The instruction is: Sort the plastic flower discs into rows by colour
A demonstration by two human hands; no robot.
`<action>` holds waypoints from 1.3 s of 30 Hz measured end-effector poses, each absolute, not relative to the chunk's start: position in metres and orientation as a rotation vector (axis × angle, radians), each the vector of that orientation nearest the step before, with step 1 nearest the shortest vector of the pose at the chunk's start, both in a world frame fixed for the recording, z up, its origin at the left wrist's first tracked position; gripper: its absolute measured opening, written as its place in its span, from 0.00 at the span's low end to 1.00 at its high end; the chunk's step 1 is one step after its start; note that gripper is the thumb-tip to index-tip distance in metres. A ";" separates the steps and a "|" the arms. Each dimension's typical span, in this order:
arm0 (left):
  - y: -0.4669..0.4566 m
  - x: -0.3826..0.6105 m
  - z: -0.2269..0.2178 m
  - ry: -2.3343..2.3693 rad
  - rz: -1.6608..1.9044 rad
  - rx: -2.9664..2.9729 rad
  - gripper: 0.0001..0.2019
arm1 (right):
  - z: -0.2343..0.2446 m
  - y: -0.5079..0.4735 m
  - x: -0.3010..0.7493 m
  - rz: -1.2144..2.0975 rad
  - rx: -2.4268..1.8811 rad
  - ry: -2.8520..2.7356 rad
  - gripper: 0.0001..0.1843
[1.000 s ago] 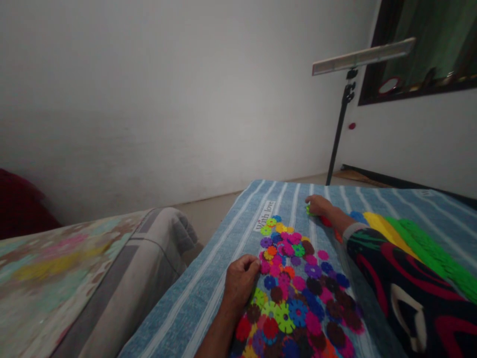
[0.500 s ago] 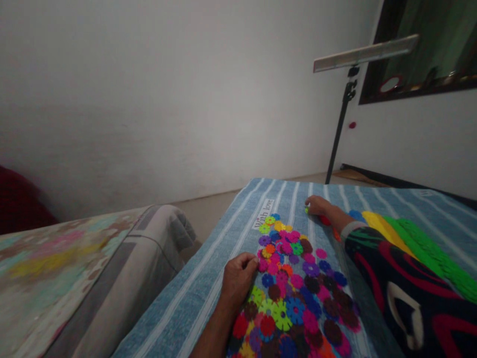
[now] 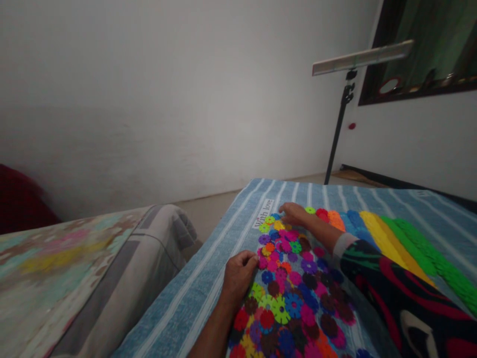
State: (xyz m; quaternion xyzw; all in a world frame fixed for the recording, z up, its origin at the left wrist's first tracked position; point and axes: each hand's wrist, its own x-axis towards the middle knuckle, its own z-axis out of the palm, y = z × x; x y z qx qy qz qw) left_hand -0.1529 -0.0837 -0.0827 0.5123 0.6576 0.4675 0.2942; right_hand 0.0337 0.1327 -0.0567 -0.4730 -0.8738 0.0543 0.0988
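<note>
Mixed colourful plastic flower-shaped discs (image 3: 292,304) lie in a loose pile on a blue striped cloth (image 3: 186,293). My left hand (image 3: 240,271) rests at the pile's left edge, fingers curled together beside pink discs; anything inside them is hidden. Over the far end of the pile reaches my right hand (image 3: 294,214), its fingers apart and close to a blue disc (image 3: 276,217). Beyond the right wrist, a yellow-green disc (image 3: 310,210) lies beside red discs (image 3: 322,215). Sorted rows follow to the right: orange (image 3: 336,220), blue, yellow (image 3: 387,241) and green (image 3: 428,258).
A second bed or padded surface with a patterned cover (image 3: 74,258) stands at the left, across a gap. Behind the striped cloth rises a black stand (image 3: 337,129) with a flat panel on top. A pale wall (image 3: 167,99) spans the back.
My right hand has moved left from the sorted rows to the mixed pile. The yellow-green disc that was at its fingertips now lies on the cloth. My left hand stays in place.
</note>
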 end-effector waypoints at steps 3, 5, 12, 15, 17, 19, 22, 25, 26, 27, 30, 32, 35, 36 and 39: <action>-0.084 -0.153 -0.084 1.740 1.249 1.371 0.13 | -0.056 0.119 0.007 0.154 -1.350 -2.642 0.21; -0.084 -0.153 -0.084 1.737 1.262 1.372 0.13 | -0.055 0.114 -0.005 0.152 -1.333 -2.661 0.22; -0.083 -0.153 -0.085 1.736 1.271 1.375 0.13 | -0.055 0.110 -0.020 0.174 -1.347 -2.688 0.19; -0.083 -0.153 -0.085 1.738 1.276 1.367 0.13 | -0.056 0.110 -0.022 0.191 -1.344 -2.688 0.19; -0.083 -0.152 -0.085 1.735 1.271 1.361 0.13 | -0.055 0.111 -0.021 0.197 -1.330 -2.687 0.19; -0.083 -0.152 -0.085 1.729 1.267 1.352 0.13 | -0.054 0.111 -0.020 0.199 -1.303 -2.690 0.20; -0.083 -0.151 -0.086 1.724 1.266 1.348 0.13 | -0.050 0.109 -0.018 0.204 -1.240 -2.716 0.22; -0.082 -0.152 -0.087 1.720 1.268 1.355 0.13 | -0.046 0.103 -0.020 0.210 -1.165 -2.763 0.24; -0.082 -0.152 -0.088 1.718 1.269 1.356 0.13 | -0.046 0.100 -0.021 0.209 -1.142 -2.780 0.24; -0.081 -0.152 -0.089 1.715 1.267 1.355 0.13 | -0.046 0.097 -0.023 0.206 -1.120 -2.797 0.25; -0.081 -0.153 -0.090 1.710 1.267 1.353 0.14 | -0.047 0.092 -0.029 0.185 -1.072 -2.852 0.26; -0.081 -0.153 -0.090 1.711 1.269 1.352 0.14 | -0.048 0.092 -0.032 0.169 -1.053 -2.891 0.25; -0.082 -0.153 -0.089 1.708 1.273 1.354 0.14 | -0.048 0.093 -0.033 0.155 -1.044 -2.938 0.22; -0.082 -0.152 -0.088 1.711 1.275 1.357 0.14 | -0.048 0.093 -0.033 0.152 -1.046 -2.948 0.22; -0.083 -0.152 -0.086 1.732 1.266 1.368 0.14 | -0.046 0.093 -0.034 0.145 -1.056 -2.964 0.23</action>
